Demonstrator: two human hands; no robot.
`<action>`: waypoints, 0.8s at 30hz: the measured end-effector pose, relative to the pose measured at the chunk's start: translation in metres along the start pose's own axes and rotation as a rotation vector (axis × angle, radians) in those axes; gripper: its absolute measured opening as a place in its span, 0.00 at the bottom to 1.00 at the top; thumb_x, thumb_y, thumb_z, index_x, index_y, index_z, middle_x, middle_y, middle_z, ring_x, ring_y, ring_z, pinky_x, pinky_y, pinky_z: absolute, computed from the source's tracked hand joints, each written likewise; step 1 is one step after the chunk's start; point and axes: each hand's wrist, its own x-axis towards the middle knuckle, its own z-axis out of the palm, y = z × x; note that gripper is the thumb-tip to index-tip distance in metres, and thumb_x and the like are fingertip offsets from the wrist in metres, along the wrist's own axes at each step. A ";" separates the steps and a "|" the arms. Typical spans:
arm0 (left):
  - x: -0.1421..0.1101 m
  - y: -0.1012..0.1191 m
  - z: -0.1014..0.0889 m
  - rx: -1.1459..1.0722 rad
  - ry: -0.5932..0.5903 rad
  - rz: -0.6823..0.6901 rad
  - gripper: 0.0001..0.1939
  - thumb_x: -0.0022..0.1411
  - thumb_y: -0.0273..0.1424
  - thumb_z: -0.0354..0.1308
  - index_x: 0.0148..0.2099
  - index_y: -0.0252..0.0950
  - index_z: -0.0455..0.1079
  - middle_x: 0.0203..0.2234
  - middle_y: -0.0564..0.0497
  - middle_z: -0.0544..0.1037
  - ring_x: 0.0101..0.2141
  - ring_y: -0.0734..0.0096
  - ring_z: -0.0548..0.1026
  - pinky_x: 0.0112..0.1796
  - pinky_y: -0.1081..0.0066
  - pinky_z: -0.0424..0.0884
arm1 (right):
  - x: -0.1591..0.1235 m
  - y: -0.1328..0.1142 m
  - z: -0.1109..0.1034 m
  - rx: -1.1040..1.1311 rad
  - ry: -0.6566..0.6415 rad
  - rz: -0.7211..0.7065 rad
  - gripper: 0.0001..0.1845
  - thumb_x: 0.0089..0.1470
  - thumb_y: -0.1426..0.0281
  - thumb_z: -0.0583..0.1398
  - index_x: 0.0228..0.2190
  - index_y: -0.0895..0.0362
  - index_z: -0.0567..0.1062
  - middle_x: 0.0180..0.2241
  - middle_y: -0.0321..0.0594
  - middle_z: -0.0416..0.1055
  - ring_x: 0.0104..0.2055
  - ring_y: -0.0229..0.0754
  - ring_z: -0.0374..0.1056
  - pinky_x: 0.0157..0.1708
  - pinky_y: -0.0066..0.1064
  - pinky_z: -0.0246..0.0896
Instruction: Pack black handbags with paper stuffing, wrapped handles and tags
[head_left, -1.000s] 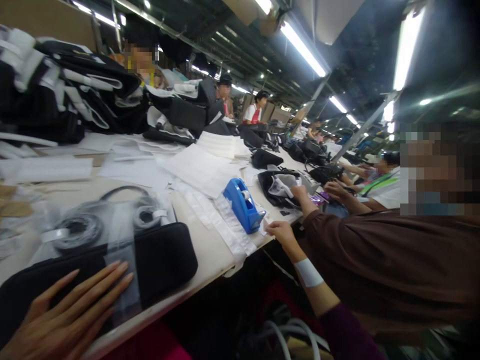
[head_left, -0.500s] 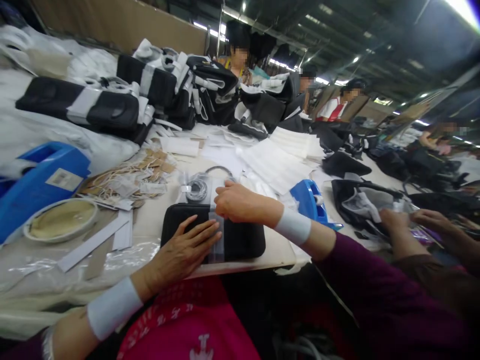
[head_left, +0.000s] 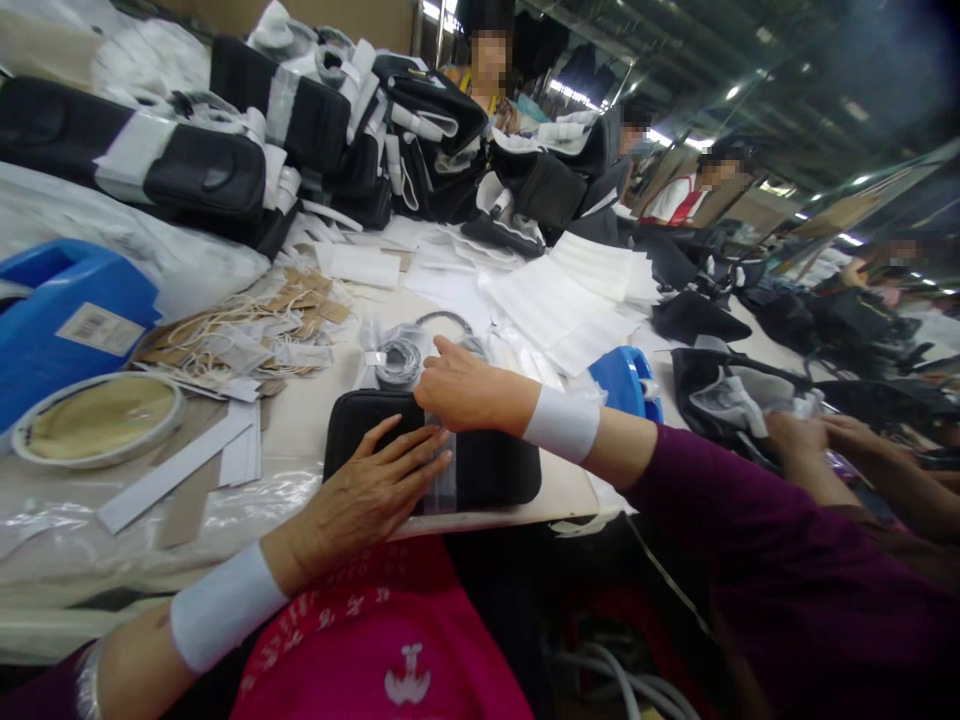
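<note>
A second ago your right hand (head_left: 461,388) was out at the blue tape dispenser (head_left: 619,380); now it is back at the black bag (head_left: 499,465), over the upper end of the pale band (head_left: 442,492) that crosses the bag's middle. Its fingers are curled in, and you cannot tell from this view whether they pinch anything. Your left hand (head_left: 375,480) stays open and flat, fingers spread over the bag's near face with the fingertips on the band. The bag lies in front of you along the near edge of the table (head_left: 566,492), with a wrapped grey coil (head_left: 400,362) just beyond it. With both hands now meeting at the band, the work seems to have shifted from the dispenser to the bag itself, the left hand probably steadying it.
</note>
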 end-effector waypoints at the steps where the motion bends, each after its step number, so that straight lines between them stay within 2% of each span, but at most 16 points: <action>1: 0.000 0.000 0.000 0.001 -0.002 0.003 0.24 0.69 0.27 0.49 0.65 0.40 0.57 0.64 0.48 0.61 0.64 0.60 0.56 0.63 0.49 0.45 | 0.000 -0.003 0.000 -0.008 0.006 0.016 0.09 0.54 0.74 0.57 0.27 0.61 0.77 0.28 0.46 0.76 0.36 0.51 0.72 0.48 0.46 0.51; 5: 0.002 -0.001 0.000 -0.006 0.000 0.005 0.22 0.69 0.28 0.48 0.64 0.40 0.59 0.63 0.49 0.64 0.63 0.61 0.58 0.63 0.50 0.44 | -0.001 -0.012 -0.005 -0.062 0.012 0.062 0.13 0.58 0.77 0.53 0.29 0.61 0.78 0.30 0.44 0.77 0.38 0.48 0.71 0.55 0.46 0.45; 7: 0.004 0.000 -0.001 -0.011 -0.008 0.001 0.22 0.69 0.28 0.48 0.64 0.40 0.59 0.63 0.49 0.64 0.63 0.62 0.58 0.63 0.50 0.44 | 0.002 -0.008 -0.004 -0.091 0.029 0.092 0.12 0.58 0.77 0.54 0.33 0.62 0.78 0.33 0.45 0.77 0.41 0.49 0.70 0.57 0.46 0.41; 9: 0.005 0.001 -0.002 -0.013 -0.018 -0.004 0.23 0.69 0.28 0.48 0.65 0.40 0.59 0.63 0.49 0.62 0.63 0.62 0.58 0.63 0.50 0.43 | 0.007 0.005 0.000 -0.089 0.030 0.126 0.09 0.56 0.74 0.59 0.38 0.64 0.77 0.36 0.46 0.76 0.45 0.51 0.67 0.58 0.46 0.39; 11: 0.007 0.002 -0.004 -0.011 -0.022 -0.004 0.23 0.69 0.29 0.48 0.65 0.40 0.58 0.64 0.48 0.61 0.63 0.61 0.58 0.63 0.49 0.43 | 0.013 0.026 0.008 -0.002 -0.007 0.135 0.14 0.51 0.70 0.65 0.40 0.64 0.76 0.39 0.48 0.75 0.50 0.54 0.63 0.58 0.47 0.39; 13: 0.008 0.004 -0.007 -0.002 -0.016 -0.005 0.23 0.69 0.29 0.48 0.65 0.40 0.59 0.64 0.47 0.62 0.63 0.60 0.59 0.63 0.49 0.43 | 0.017 0.048 0.016 0.147 -0.068 0.148 0.15 0.46 0.68 0.69 0.36 0.63 0.77 0.39 0.47 0.74 0.51 0.55 0.60 0.55 0.49 0.41; 15: 0.010 0.005 -0.009 0.011 -0.007 0.003 0.22 0.69 0.29 0.48 0.64 0.41 0.60 0.63 0.48 0.62 0.62 0.60 0.60 0.63 0.50 0.43 | 0.017 0.066 0.022 0.278 -0.045 0.218 0.11 0.46 0.70 0.69 0.32 0.61 0.76 0.38 0.44 0.73 0.50 0.52 0.60 0.53 0.47 0.44; 17: 0.011 0.006 -0.008 0.011 0.027 0.006 0.22 0.69 0.30 0.48 0.64 0.42 0.61 0.63 0.48 0.63 0.62 0.61 0.61 0.63 0.51 0.44 | 0.006 0.074 0.026 0.412 0.156 0.366 0.08 0.48 0.73 0.66 0.33 0.60 0.74 0.39 0.42 0.71 0.46 0.46 0.61 0.50 0.42 0.48; 19: 0.011 0.006 -0.006 -0.005 0.070 0.007 0.22 0.69 0.31 0.48 0.64 0.44 0.61 0.62 0.49 0.64 0.61 0.61 0.62 0.63 0.52 0.44 | -0.020 0.074 0.032 0.590 0.504 0.528 0.06 0.52 0.75 0.61 0.35 0.60 0.72 0.39 0.40 0.70 0.42 0.41 0.62 0.46 0.34 0.51; 21: 0.011 0.006 0.000 -0.039 0.117 -0.006 0.22 0.69 0.32 0.48 0.64 0.47 0.60 0.62 0.51 0.65 0.60 0.62 0.64 0.64 0.52 0.44 | -0.065 0.066 0.044 0.743 0.820 0.689 0.06 0.55 0.74 0.56 0.36 0.60 0.71 0.38 0.39 0.69 0.39 0.38 0.63 0.42 0.30 0.55; 23: 0.010 0.004 0.008 -0.082 0.169 -0.033 0.23 0.69 0.34 0.47 0.64 0.50 0.59 0.61 0.53 0.67 0.59 0.62 0.66 0.64 0.52 0.44 | -0.127 0.053 0.060 0.786 1.003 0.928 0.09 0.56 0.73 0.54 0.37 0.59 0.72 0.38 0.40 0.70 0.39 0.39 0.64 0.42 0.29 0.57; 24: 0.010 0.002 0.013 -0.103 0.202 -0.048 0.23 0.68 0.35 0.47 0.65 0.52 0.59 0.60 0.54 0.68 0.58 0.61 0.67 0.64 0.52 0.44 | -0.162 0.046 0.069 0.763 1.050 1.099 0.10 0.55 0.72 0.53 0.38 0.59 0.72 0.40 0.41 0.70 0.40 0.40 0.65 0.43 0.30 0.57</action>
